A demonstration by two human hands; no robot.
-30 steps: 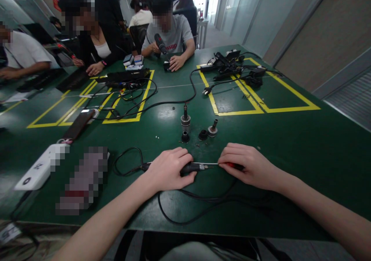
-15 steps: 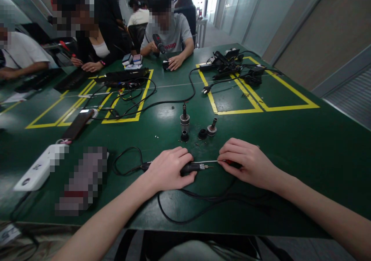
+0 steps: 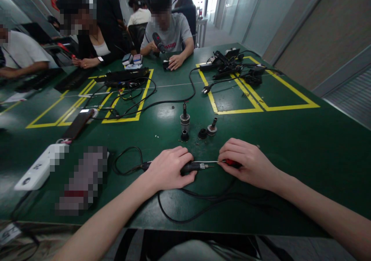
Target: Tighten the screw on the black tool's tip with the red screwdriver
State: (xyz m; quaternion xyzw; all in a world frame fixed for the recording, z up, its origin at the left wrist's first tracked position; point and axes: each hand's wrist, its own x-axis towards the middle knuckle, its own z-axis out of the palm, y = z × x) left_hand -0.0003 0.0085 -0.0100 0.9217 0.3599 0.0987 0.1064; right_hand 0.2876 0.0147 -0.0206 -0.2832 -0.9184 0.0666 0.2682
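Observation:
My left hand point(image 3: 171, 167) is closed around a black corded tool handle point(image 3: 189, 169) lying level just above or on the green table. Bare metal and thin prongs show at the handle's right end. My right hand point(image 3: 246, 162) grips a screwdriver point(image 3: 232, 163) by its red handle, most of it hidden by the fingers. The thin shaft runs left along the tool handle, and its tip is hidden behind my left hand. Beyond the hands stand a metal-and-black part point(image 3: 184, 122), a black ring-like cap point(image 3: 202, 133) and a metal part with a stem point(image 3: 212, 127).
Small screws lie near the loose parts. At left are a white power strip point(image 3: 36, 172), a phone point(image 3: 77, 125) and a blurred-out flat object point(image 3: 84, 179). A black cable point(image 3: 191, 218) loops in front. Across the table, a person holds a power drill point(image 3: 158, 42); adapters point(image 3: 228, 63) are piled at right.
More of the screwdriver's red handle shows between my right fingers. Both hands stay almost in place. Across the table, the person in the black jacket has shifted their hands slightly.

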